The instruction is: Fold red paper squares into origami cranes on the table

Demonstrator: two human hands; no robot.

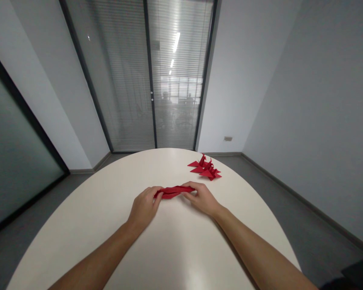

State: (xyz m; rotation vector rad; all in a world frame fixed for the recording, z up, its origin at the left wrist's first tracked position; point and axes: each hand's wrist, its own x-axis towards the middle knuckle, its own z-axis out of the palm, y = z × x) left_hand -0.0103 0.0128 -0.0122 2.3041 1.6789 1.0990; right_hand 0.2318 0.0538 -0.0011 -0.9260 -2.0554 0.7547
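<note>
A long, narrow piece of folded red paper (173, 191) lies on the round white table (109, 217) in front of me. My left hand (144, 206) pinches its left end with fingers closed. My right hand (201, 197) pinches its right end the same way. Both hands rest on the tabletop.
Two or three finished red paper cranes (206, 168) sit close together on the table, beyond my right hand. Behind the table's far edge stand glass doors with blinds (151, 76). Grey floor (269, 189) surrounds the table, with grey walls on both sides.
</note>
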